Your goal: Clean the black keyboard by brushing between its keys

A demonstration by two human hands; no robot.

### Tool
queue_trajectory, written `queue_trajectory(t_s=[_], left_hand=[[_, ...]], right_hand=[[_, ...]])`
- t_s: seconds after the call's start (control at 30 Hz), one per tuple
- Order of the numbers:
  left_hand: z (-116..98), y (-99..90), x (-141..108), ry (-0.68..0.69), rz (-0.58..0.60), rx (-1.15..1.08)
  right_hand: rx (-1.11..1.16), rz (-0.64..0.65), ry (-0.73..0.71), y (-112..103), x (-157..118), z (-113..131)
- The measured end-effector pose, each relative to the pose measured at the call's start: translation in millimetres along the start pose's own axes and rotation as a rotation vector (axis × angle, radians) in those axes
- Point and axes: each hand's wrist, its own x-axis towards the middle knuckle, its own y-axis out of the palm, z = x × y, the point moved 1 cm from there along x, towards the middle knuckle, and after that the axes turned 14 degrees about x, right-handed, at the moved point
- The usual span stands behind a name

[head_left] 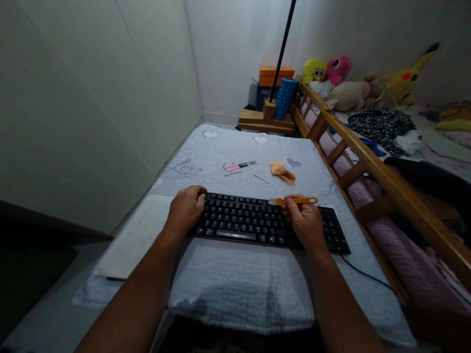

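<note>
A black keyboard lies across the cloth-covered table, its cable running off to the right. At its left end my left hand is closed around the edge, with the thumb near the top corner. My right hand pinches a small brush with an orange handle above the right part of the keys. The pale bristles point left, at the top row; whether they touch the keys I cannot tell. Beyond the keyboard lie an orange cloth, a cotton swab and a dark-handled tool with a forked metal tip.
White paper or cloth lies on the table's left side. A wooden bed rail runs along the right, with plush toys and clothes behind it. At the far end stand a black pole, a blue roller and an orange box.
</note>
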Motion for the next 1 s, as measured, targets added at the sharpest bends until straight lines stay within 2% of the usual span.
queue_trajectory(t_s=[0.1,0.2,0.33,0.43,0.6,0.73,0.9,1.0], left_hand=[[0.2,0.6,0.3,-0.005,0.004,0.001],[0.4,1.5,0.7,-0.002,0.005,-0.001],[0.7,2.7,1.0,-0.001,-0.003,0.003],[1.0,3.3,1.1,0.002,-0.002,-0.001],[1.3,2.6,0.7,0.006,-0.001,0.005],[1.1,1.8,0.3,0.007,0.002,0.015],[0.6,1.9,-0.2,0.005,0.007,0.004],[0.7,1.8,-0.3,0.001,0.008,0.004]], right_hand=[[-0.083,-0.07,-0.077,-2.3,0.9,0.6],[-0.037,-0.114,-0.046,-4.1,0.7,1.8],[0.083,-0.048,0.063,-1.8,-0.6,3.5],[0.036,0.001,0.051,-0.7,-0.1,3.0],[-0.095,-0.107,-0.038,-6.1,3.1,0.9],[-0.05,-0.148,-0.032,-7.1,3.0,2.7],[0.143,-0.057,0.096,0.4,-0.1,5.4],[0.136,0.005,0.131,2.9,-0.8,4.7]])
